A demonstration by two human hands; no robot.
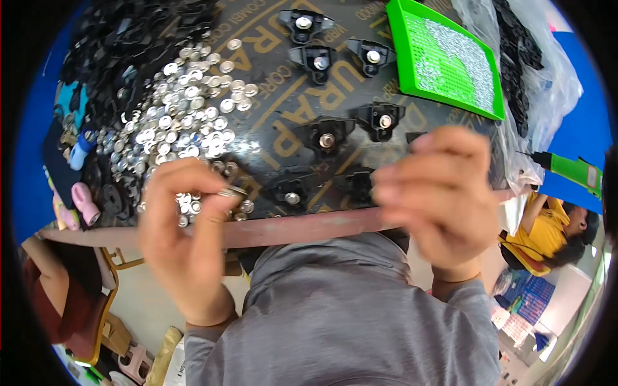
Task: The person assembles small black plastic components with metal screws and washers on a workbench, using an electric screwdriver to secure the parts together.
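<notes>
My left hand [187, 225] is closed, thumb and forefinger pinching a small round metal cap [233, 192] over the table's near edge. Beside and behind it spreads a loose heap of shiny metal caps [187, 116]. My right hand [444, 193] is blurred by motion, its fingers curled near the front edge; whether they hold anything is hidden. Partly behind its fingertips lies a black plastic part [351, 188]. Several like it stand about the middle, each with a round metal piece at its centre, among them a black part [291, 193] and another black part [327, 138].
A green tray [399, 48] of small silvery pieces lies far right, beside clear plastic bags [553, 77]. Black parts [129, 38] pile up far left. A green electric screwdriver [573, 170] is at right. Other people sit on both sides, one in a yellow top [544, 225].
</notes>
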